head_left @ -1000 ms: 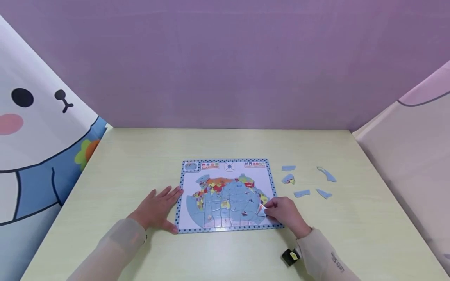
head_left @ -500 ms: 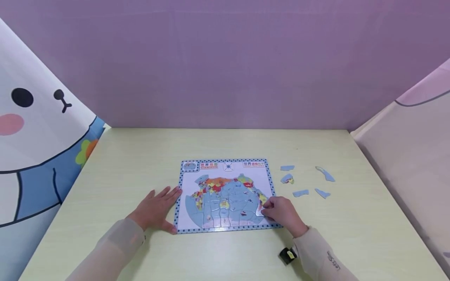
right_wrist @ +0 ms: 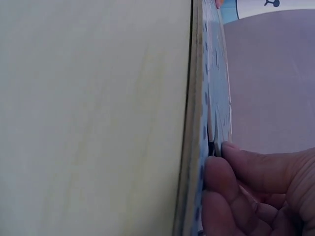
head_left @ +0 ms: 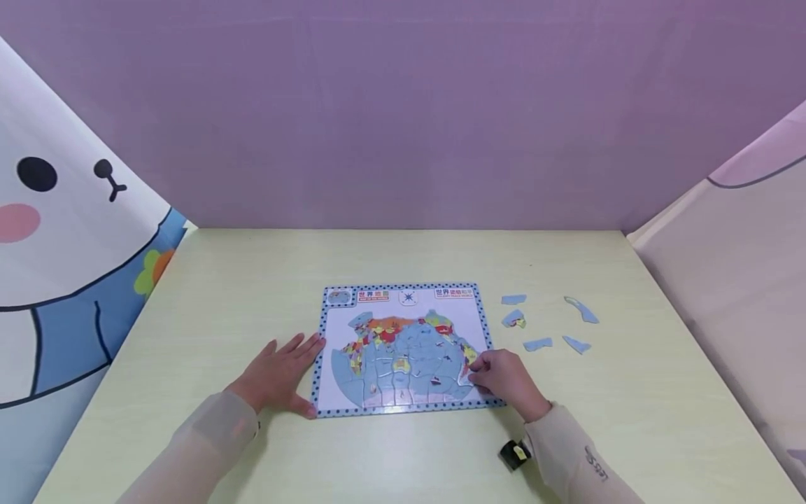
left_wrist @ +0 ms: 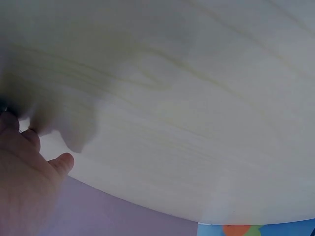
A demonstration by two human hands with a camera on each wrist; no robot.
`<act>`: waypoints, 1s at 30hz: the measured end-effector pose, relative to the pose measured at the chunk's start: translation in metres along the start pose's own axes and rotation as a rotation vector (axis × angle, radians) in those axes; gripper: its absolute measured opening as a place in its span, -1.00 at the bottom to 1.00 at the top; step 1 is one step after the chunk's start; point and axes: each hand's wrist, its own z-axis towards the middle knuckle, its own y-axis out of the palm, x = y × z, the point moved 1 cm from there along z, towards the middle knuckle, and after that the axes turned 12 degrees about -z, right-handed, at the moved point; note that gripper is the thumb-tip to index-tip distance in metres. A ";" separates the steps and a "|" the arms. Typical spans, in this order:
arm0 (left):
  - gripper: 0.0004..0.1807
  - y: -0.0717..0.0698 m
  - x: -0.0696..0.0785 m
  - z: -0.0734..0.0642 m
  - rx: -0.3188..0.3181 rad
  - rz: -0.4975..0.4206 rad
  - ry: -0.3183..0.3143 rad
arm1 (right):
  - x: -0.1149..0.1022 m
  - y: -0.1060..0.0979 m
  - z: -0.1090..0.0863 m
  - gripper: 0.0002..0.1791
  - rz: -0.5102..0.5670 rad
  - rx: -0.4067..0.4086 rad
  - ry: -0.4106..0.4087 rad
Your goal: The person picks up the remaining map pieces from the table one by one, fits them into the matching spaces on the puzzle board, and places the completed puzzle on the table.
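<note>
A world-map jigsaw puzzle (head_left: pixel 415 350) lies in its board, whose white surround has a blue dotted border (head_left: pixel 409 411). My left hand (head_left: pixel 277 378) rests spread on the table, its fingertips and thumb at the board's left edge. At the map's lower right, my right hand (head_left: pixel 506 381) pinches a small puzzle piece (head_left: pixel 466 376) between thumb and fingers, low over the board. Seen from the right wrist, that piece (right_wrist: pixel 219 129) stands slightly tilted at the thumb tip (right_wrist: pixel 231 146), with the other fingers on the border. Most of it is hidden by the hand.
Several loose blue puzzle pieces lie right of the board, among them a curved one (head_left: pixel 582 309) and one with yellow and red (head_left: pixel 513 319). A small black block (head_left: pixel 514 455) sits by the right sleeve. A purple backdrop (head_left: pixel 403 119) rises behind the table.
The right hand has lowered the pinched piece from a raised, tilted pose to nearly flat at the map's lower right. The left hand has stayed in place.
</note>
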 end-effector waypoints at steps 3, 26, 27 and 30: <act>0.24 0.000 0.000 0.000 -0.001 -0.004 -0.001 | -0.001 -0.002 -0.001 -0.96 -0.008 -0.017 -0.003; 0.24 -0.004 0.003 0.000 -0.010 -0.016 -0.010 | 0.000 -0.003 0.003 -0.96 0.056 -0.024 0.067; 0.24 -0.004 0.003 -0.001 -0.011 -0.019 -0.011 | 0.000 -0.003 0.003 -0.96 0.058 -0.025 0.069; 0.24 -0.004 0.003 -0.001 -0.014 -0.033 -0.014 | 0.000 -0.003 0.001 -0.95 0.066 -0.025 0.075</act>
